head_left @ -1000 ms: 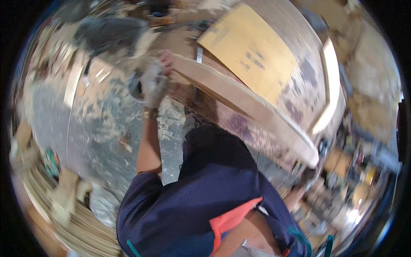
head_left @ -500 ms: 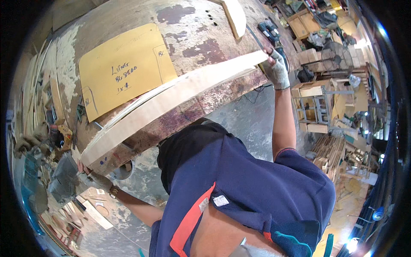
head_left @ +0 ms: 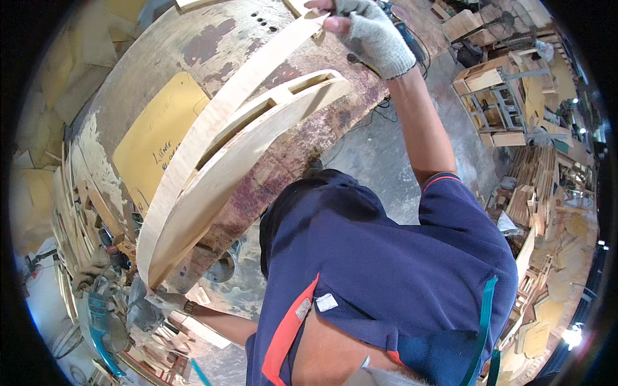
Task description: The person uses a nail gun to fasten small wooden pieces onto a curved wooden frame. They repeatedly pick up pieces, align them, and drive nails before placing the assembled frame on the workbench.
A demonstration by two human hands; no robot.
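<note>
A long, thin plywood strip (head_left: 241,87) bows above a curved, hollow wooden frame (head_left: 248,151) on the worktable. My right hand (head_left: 376,38), in a grey fingerless glove, pinches the strip's far right end, held up and apart from the frame. Gaps between the frame's two skins, split by small blocks, show beneath it. At the near left, strip and frame come together. There my gloved left hand (head_left: 164,301) grips the frame's end, its fingers partly hidden.
The worn worktable (head_left: 219,48) has chipped paint and a yellow card template (head_left: 164,125) lying behind the strip. A cordless power tool (head_left: 409,42) rests by the right edge. Wood strips (head_left: 87,193) line the left side. A wooden stand (head_left: 496,96) is on the floor at right.
My right hand has moved up and left, lifting the strip's end off the frame and opening a gap that shows the hollow inside. My left hand stays at the near left end.
</note>
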